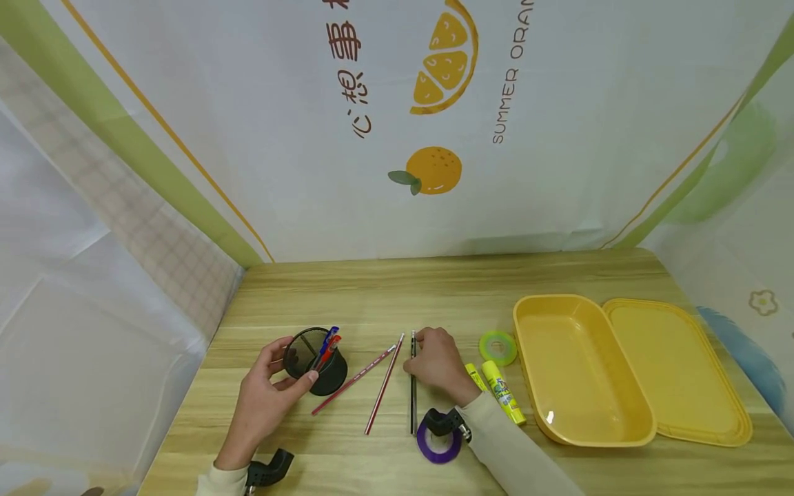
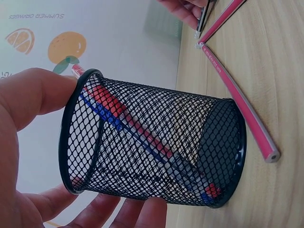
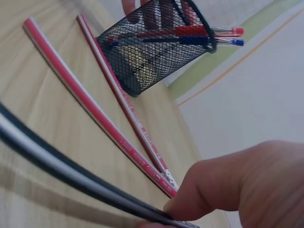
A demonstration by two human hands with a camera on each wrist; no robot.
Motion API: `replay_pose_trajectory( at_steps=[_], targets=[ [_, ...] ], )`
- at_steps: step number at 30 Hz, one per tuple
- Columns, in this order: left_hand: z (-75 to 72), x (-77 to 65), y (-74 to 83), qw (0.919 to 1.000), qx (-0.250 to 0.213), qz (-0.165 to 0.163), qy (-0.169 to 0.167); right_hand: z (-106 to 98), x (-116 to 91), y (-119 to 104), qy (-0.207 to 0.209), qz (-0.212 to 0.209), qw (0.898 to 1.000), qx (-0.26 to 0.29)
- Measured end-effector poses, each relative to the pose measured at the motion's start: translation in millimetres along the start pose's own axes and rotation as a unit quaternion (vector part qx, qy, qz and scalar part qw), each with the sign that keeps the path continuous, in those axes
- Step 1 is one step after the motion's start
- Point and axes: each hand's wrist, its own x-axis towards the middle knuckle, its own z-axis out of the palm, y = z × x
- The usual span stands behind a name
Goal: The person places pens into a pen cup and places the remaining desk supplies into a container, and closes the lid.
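My left hand (image 1: 267, 403) holds a black mesh pen cup (image 1: 333, 380) by its rim and side, thumb on the rim and fingers around the far side. Inside the cup lean a red pen (image 3: 192, 31) and a blue pen (image 3: 190, 41), their capped ends poking past the rim. Between thumb and fingers, my right hand (image 1: 439, 362) pinches a black pencil (image 1: 413, 406) near its top end. A red pencil (image 1: 384, 386) lies to its left, and another red pencil (image 2: 232, 90) slants toward the cup's base, their upper ends close together.
Right of the right hand lie a green tape roll (image 1: 505, 348), a yellow glue stick (image 1: 504, 394) and a smaller yellow item (image 1: 475, 376). A purple tape roll (image 1: 439, 457) is beneath the right wrist camera. Farther right stands a yellow box (image 1: 526, 372) beside its lid (image 1: 688, 379).
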Motion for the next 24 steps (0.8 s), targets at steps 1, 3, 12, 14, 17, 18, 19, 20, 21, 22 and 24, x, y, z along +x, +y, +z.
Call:
replay_pose_trajectory(
  at_steps=[1, 3, 12, 14, 17, 18, 19, 20, 21, 22, 24],
  targets=[
    [0.1, 0.0, 0.0, 1.0, 0.0, 0.0, 0.0, -1, 0, 0, -0.003, 0.003, 1.0, 0.008],
    [0.3, 0.1, -0.2, 1.0, 0.001, 0.0, -0.001, -3, -1, 0, -0.006, 0.007, 1.0, 0.022],
    [0.0, 0.1, 0.4, 1.0, 0.006, 0.0, -0.001, -12, -3, -1, -0.02, 0.018, 0.998, 0.053],
    [0.2, 0.1, 0.4, 1.0, 0.004, 0.0, -0.001, -14, -4, -1, -0.023, 0.022, 0.998, 0.063],
    [0.4, 0.0, 0.5, 1.0, 0.001, 0.002, 0.0, -17, -2, -1, -0.023, 0.026, 0.997, 0.073],
    [0.4, -0.2, 0.5, 1.0, 0.001, 0.003, 0.0, -17, -2, 0, -0.023, 0.027, 0.997, 0.075],
    [0.4, -0.3, 0.5, 1.0, 0.002, 0.003, 0.0, -18, -1, 0, -0.022, 0.027, 0.996, 0.077],
    [0.5, -0.4, 0.5, 1.0, 0.002, 0.003, 0.001, -19, 0, 0, -0.021, 0.025, 0.996, 0.078],
    [0.5, -0.3, 0.6, 1.0, 0.002, 0.004, 0.001, -19, 0, 0, -0.021, 0.024, 0.996, 0.079],
    [0.5, -0.4, 0.7, 1.0, 0.003, 0.004, 0.001, -20, 0, 0, -0.021, 0.024, 0.996, 0.081],
    [0.5, -0.4, 0.8, 1.0, 0.004, 0.005, 0.002, -21, 1, 0, -0.02, 0.023, 0.996, 0.083]
  ],
)
